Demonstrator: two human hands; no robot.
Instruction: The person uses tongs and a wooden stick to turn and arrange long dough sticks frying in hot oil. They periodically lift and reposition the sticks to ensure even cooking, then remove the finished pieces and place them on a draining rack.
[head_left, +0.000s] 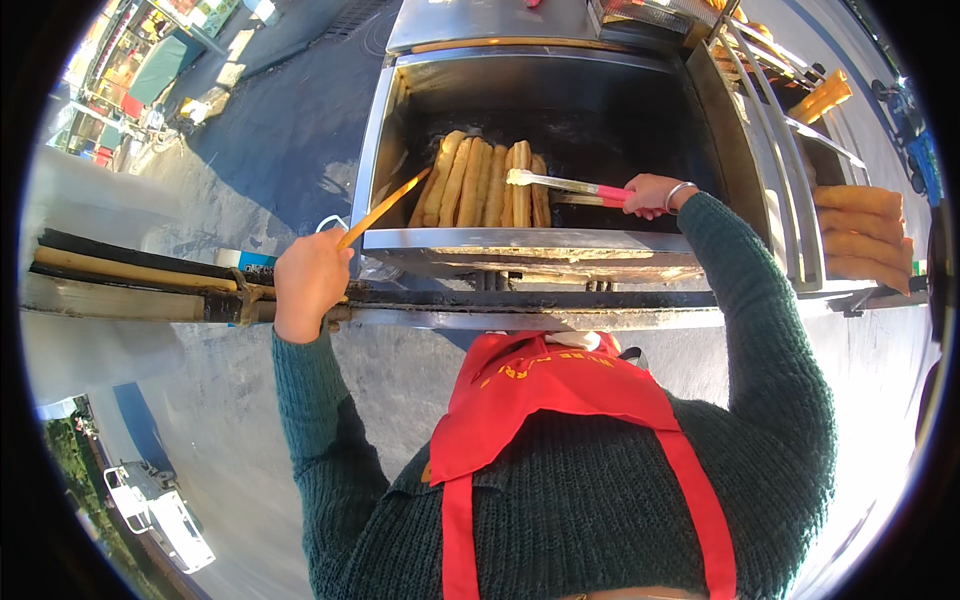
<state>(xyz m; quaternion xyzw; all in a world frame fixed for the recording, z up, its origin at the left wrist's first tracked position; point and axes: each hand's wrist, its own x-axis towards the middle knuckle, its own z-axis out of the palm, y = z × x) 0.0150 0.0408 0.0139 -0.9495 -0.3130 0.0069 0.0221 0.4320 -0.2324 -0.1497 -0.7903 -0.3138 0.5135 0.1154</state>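
Observation:
Several long fried dough sticks (471, 184) lie side by side in the dark oil of a metal fryer (525, 238), towards its left and near wall. My left hand (311, 277) is closed on a wooden stick (382, 210), whose far tip is beside the leftmost dough stick. With my right hand (655, 196), which wears a bracelet, I grip metal tongs (562, 182) with pink handles. One tong arm reaches over the dough sticks at the right of the row; the other is lower, its tip partly hidden by them.
A metal rack (787, 172) stands right of the fryer, with browned dough sticks (862, 225) at its outer side. Beyond the fryer is a steel worktop (502, 22). A long rail (540, 319) crosses between me and the fryer. A parked vehicle (169, 525) shows at lower left.

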